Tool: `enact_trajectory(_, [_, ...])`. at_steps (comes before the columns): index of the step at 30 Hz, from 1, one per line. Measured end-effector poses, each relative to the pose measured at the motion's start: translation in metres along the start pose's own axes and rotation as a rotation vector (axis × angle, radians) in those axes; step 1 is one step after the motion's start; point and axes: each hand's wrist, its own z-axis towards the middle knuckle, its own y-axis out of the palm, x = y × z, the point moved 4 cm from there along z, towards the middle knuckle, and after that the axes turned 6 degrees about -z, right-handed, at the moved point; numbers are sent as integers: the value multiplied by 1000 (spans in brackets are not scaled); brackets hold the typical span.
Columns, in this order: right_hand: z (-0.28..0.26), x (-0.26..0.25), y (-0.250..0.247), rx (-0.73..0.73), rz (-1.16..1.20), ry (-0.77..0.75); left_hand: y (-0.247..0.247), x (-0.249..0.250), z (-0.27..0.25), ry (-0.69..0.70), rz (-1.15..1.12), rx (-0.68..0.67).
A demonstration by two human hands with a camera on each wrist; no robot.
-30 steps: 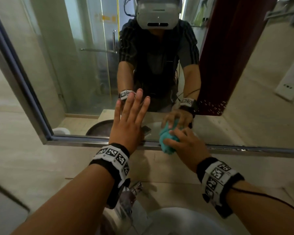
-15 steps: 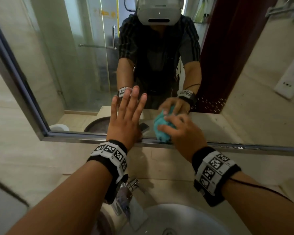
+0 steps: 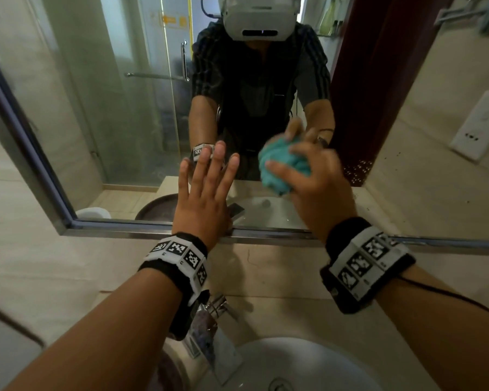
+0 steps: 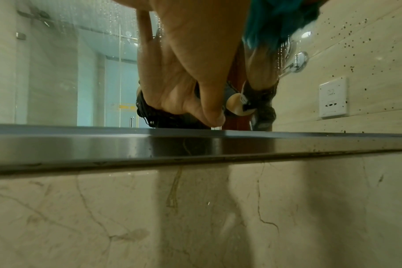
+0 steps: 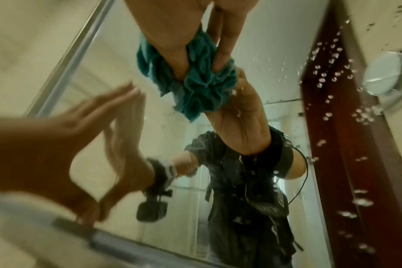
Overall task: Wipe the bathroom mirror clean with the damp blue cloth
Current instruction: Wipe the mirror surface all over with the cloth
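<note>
The mirror [image 3: 119, 114] fills the wall ahead, with a steel frame [image 3: 141, 231] along its lower edge. My right hand [image 3: 316, 187] grips a bunched blue cloth [image 3: 283, 167] and presses it against the glass, right of centre and above the frame. In the right wrist view the cloth [image 5: 195, 85] is crumpled between my fingers and meets its own reflection. My left hand [image 3: 206, 198] lies flat on the glass with straight, spread fingers, its heel at the frame. Water drops [image 5: 328, 76] speckle the mirror to the right of the cloth.
A white basin [image 3: 308, 365] sits below my arms, with a chrome tap [image 3: 218, 309] behind it. Marble tiles [image 4: 195, 217] cover the wall beneath the mirror. The glass reflects a shower door, a dark red door and a wall socket [image 3: 480, 125].
My right hand has slid the cloth up the glass and a little to the right, away from the lower frame. The left hand stays flat on the mirror.
</note>
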Motion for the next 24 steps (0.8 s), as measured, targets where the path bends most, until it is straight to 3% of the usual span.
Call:
enact_trajectory(2, [3,2,-1,96,40,123,0,0,0,-3,12,-16])
enact_trajectory(3, [-7,-4,7,69,38,121,0,0,-1,-3,16,-20])
enact_trajectory(7, [-66,-23,47,-294,21,-121,-1,-1,-1,-1,18,-27])
enact_trajectory(8, [-64,-20,45,-310,33,-129,-1,-1,0,-2,21,-37])
enact_trajectory(14, [-10,-5,5,46,79,84,-2,-1,-1,-7,27,-51])
enact_trajectory(16, [-30,-14,19,-33,11,-1,-2,-2,-1,0,23,-47])
enact_trajectory(18, [-60,-20,37,-208,-20,-118,-1,-3,0,2,12,-47])
enact_trajectory(20, [-61,-15,35,-271,3,-103,-1,-3,0,-2,12,-52])
enact_trajectory(24, [-4,4,0,48,-18,16,0,-3,1,-7,29,-86])
